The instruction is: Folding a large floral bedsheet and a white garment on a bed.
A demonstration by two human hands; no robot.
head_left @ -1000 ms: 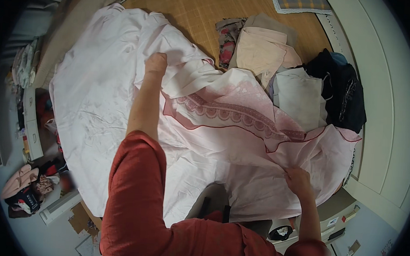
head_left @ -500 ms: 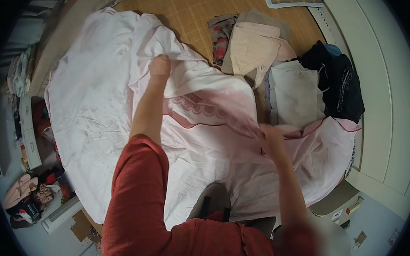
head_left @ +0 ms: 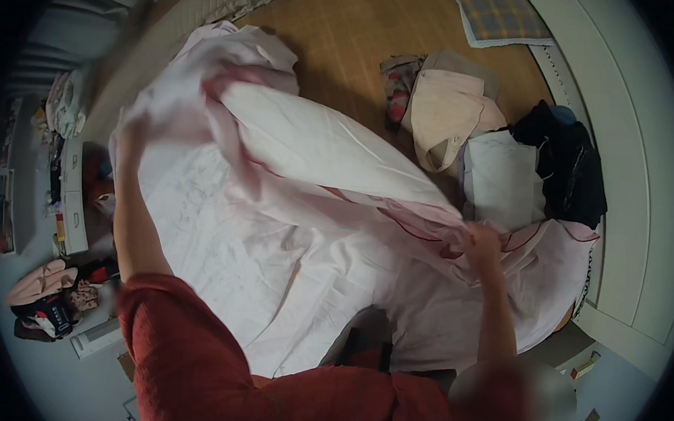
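A large pale pink duvet cover (head_left: 222,227) with dark red piping spreads in loose folds before me. My left hand (head_left: 132,133) is at its far left side, blurred by motion, closed on a bunch of the fabric. On the right, my right hand (head_left: 484,245) grips the gathered piped edge. Between my hands a white stretch of the cloth billows up, its folds slack. The fingertips of both hands are partly hidden in the fabric.
Right of the cover lie folded clothes: a beige garment (head_left: 453,102), a light grey one (head_left: 504,177) and a black one (head_left: 571,169). A plaid mat (head_left: 503,17) lies on the tan woven surface (head_left: 338,39). A cream panel (head_left: 622,149) borders the right side.
My left hand has swept far left, drawing the cover with it. My right hand has shifted slightly right and down, still gripping. The lace-patterned part is now covered by a billowing white fold.
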